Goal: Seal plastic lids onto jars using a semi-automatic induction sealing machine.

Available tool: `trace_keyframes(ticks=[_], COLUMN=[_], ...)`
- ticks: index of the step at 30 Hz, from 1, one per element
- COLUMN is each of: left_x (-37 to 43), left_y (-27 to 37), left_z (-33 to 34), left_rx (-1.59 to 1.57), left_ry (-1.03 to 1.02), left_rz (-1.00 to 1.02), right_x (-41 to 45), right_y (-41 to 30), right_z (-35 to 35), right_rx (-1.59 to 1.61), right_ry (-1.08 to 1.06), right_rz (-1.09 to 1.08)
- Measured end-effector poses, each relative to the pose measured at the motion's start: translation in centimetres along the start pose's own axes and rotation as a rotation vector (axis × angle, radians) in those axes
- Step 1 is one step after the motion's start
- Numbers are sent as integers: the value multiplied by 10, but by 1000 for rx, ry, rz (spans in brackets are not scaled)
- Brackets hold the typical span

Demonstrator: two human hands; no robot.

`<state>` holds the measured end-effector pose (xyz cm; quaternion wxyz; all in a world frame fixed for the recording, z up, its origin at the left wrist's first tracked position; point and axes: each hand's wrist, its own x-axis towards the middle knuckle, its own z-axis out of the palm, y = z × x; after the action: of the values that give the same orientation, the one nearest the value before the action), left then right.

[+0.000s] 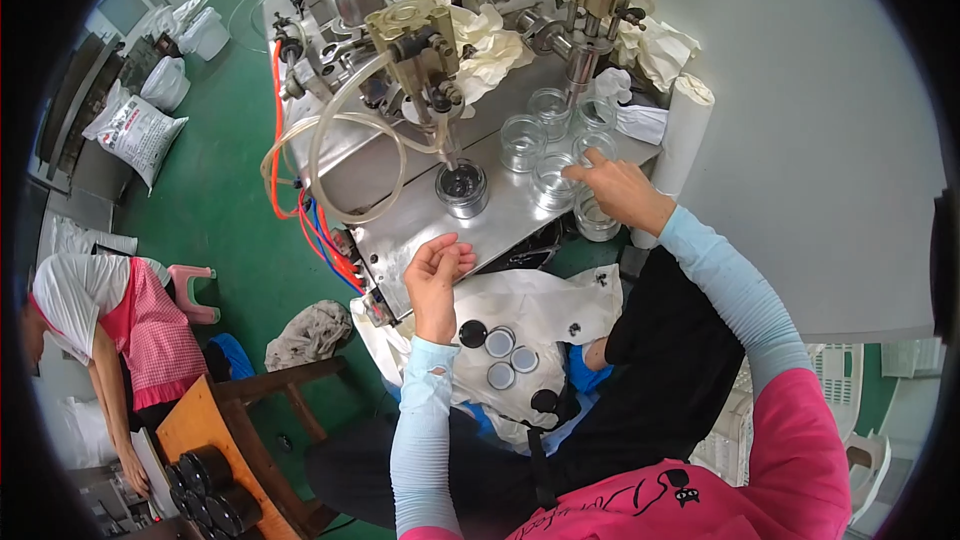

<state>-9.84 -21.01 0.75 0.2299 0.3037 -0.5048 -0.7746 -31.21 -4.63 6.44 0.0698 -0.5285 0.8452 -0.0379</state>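
Observation:
My left hand (439, 281) is at the front edge of the steel machine table (420, 240), fingers loosely curled, with nothing visible in it. Beyond it, a glass jar (462, 202) with dark, glossy contents (460, 181) stands under the left filling nozzle (450, 154). My right hand (626, 191) reaches over a group of clear glass jars. One finger is at the rim of one jar (595, 141), and another finger is at a nearer jar (555, 191). Whether it grips either jar cannot be told. Another jar (598, 221) stands partly below this hand.
Several round lids (500, 343) lie on a pale sheet (517, 300) before me. The right filling head (596, 0) rises behind the jars, beside a white roll (686, 127). Hoses (330, 165) loop at left. Another person (112, 330) bends near black jars (206, 472) on a wooden stool (187, 412).

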Motion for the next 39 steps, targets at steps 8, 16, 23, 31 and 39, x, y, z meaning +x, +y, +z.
trace_keyframes(ticks=[8,16,23,31,39], left_x=[16,22,67,47,-8], left_y=[-1,-5,-16,-10,3], left_z=[-3,-6,19,20,-23], left_rx=[-1,45,581,802,840], left_ry=[28,84,199,236,276], left_rz=[31,71,447,434,536], right_x=[-1,-19,-69,-26,99], right_y=[22,25,8,-62,-79], right_z=[20,12,-24,-24,30], right_rx=[67,105,169,600,235], right_ry=[109,140,323,293,366], right_rz=[-73,-104,-116,-181,-89])
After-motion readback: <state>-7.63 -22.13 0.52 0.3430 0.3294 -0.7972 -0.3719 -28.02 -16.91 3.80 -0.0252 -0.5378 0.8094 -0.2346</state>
